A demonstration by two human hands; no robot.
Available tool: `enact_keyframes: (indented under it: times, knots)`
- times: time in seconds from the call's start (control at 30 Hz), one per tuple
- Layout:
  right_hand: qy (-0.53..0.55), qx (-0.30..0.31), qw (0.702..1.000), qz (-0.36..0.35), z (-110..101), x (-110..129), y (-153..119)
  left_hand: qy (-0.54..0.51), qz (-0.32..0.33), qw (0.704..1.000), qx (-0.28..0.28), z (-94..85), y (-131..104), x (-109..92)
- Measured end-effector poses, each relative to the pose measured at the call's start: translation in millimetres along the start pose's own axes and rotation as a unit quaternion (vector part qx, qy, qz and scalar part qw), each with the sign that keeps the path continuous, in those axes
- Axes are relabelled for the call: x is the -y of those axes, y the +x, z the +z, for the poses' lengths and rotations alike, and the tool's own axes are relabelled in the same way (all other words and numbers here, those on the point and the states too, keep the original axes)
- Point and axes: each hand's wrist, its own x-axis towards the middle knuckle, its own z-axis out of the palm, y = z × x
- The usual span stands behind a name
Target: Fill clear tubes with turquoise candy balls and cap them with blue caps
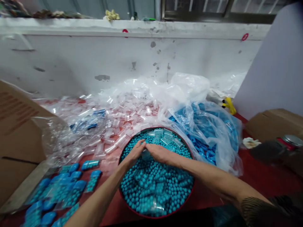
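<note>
Head: beads (pixel 176 178) beneath both hands (pixel 157 153)

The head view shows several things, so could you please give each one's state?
Round tub: uncovered, well filled with beads
Left hand: over the beads, grip unclear
Right hand: same, grip unclear
Blue-capped containers: closed, filled with beads
Clear tubes: scattered, apparently empty
Plastic bag: crumpled, over blue pieces

Head camera, single view. Station: on the wearer, above and behind the hands (pixel 155 152). Facing: forward and down. Range: close, wide field; forearms (pixel 205 170) cut by the lower edge, hands just below centre. Coverage: round tub (pixel 151 217) beneath the hands, red bench (pixel 260 181) to either side, white wall (pixel 78 60) beyond, window (pixel 199 6) highest.
</note>
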Motion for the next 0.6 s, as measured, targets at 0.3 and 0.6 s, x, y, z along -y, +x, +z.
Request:
enact_keyframes:
  times: [0.3,0.6]
  knots:
    - [0.113,-0.007,0.993,0.037,-24,-26,-3,0.142,0.077,0.98,0.115,4.2,-8,-2]
    - [-0.129,0.174,0.958,0.187,-64,-28,-42,0.376,0.027,0.924,0.063,16.0,-11,-3]
